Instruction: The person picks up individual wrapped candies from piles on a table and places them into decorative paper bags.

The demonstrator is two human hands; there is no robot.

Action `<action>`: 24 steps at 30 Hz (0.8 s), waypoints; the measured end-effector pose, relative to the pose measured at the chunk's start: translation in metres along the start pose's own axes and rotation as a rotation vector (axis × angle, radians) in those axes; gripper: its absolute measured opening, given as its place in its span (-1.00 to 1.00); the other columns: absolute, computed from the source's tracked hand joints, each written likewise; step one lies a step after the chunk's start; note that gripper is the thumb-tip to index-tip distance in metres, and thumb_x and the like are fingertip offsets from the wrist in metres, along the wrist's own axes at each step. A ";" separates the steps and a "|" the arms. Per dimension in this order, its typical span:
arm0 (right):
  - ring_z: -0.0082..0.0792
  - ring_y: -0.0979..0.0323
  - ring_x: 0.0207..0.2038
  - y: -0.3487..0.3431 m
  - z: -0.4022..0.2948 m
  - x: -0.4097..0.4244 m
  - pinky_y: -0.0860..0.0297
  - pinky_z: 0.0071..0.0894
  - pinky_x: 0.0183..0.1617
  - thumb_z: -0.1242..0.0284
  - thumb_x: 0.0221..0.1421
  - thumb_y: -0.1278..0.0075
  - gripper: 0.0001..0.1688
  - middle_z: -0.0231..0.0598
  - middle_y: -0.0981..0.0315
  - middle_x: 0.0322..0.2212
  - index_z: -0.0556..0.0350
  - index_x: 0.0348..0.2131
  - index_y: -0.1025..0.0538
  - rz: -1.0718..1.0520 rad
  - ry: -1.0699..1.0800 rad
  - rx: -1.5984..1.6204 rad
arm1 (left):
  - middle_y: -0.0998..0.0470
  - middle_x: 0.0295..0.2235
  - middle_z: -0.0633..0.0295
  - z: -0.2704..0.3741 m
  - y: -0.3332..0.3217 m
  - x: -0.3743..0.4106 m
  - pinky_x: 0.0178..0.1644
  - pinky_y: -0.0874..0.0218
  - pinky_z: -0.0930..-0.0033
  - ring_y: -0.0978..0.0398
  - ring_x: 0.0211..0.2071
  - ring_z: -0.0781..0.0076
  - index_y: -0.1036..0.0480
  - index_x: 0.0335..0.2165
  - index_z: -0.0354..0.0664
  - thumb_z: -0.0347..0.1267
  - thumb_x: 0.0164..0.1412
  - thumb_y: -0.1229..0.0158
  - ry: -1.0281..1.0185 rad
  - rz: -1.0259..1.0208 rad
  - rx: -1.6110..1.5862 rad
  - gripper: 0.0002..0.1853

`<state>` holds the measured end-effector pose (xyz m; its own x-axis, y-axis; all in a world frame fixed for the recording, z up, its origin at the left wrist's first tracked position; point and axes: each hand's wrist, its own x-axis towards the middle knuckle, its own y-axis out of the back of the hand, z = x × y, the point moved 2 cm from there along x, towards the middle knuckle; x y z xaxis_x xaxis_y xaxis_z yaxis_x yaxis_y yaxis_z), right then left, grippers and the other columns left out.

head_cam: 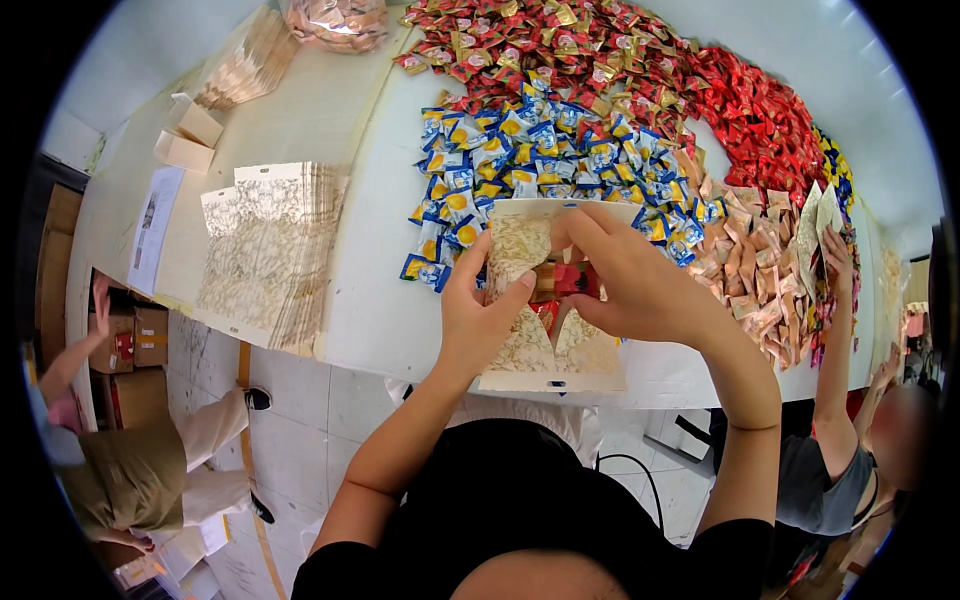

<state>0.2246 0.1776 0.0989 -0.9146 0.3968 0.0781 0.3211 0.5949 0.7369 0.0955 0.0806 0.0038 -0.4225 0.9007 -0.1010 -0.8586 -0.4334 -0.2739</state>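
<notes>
A cream-and-gold patterned paper box (517,345) is held in front of me, its near side split by a V-shaped gap. My left hand (487,300) grips the box's left edge, thumb over the front. My right hand (622,277) reaches over the opening from the right, its fingers around a red-and-gold wrapped packet (566,279) at the gap. Something red shows lower in the gap. Just behind the box lies a heap of blue-and-white wrapped sweets (525,150) with yellow on them.
Farther back are red-and-gold packets (510,45) and red packets (765,120); pink-beige packets (750,262) lie right. Flat patterned boxes (262,247) are stacked left, near a printed sheet (155,225). A co-worker's hand (838,255) holds boxes at right; another person stands left.
</notes>
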 end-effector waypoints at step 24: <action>-0.48 -0.44 -0.47 -0.042 0.007 -0.118 -0.39 -0.54 -0.46 0.45 0.06 0.03 -0.32 -0.11 -0.26 -0.12 0.08 0.11 -0.03 0.213 -0.678 0.739 | -0.26 -0.12 0.08 0.003 -0.021 0.002 -0.07 -0.23 0.38 -0.34 -0.13 0.36 0.10 0.02 -0.27 -0.65 -0.15 -0.16 -0.036 -0.056 0.034 -0.21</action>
<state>0.3209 0.1103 0.0538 -0.5625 0.7201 -0.4062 0.7417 0.6566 0.1367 0.1122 0.0916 0.0123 -0.3829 0.9223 -0.0521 -0.8903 -0.3835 -0.2454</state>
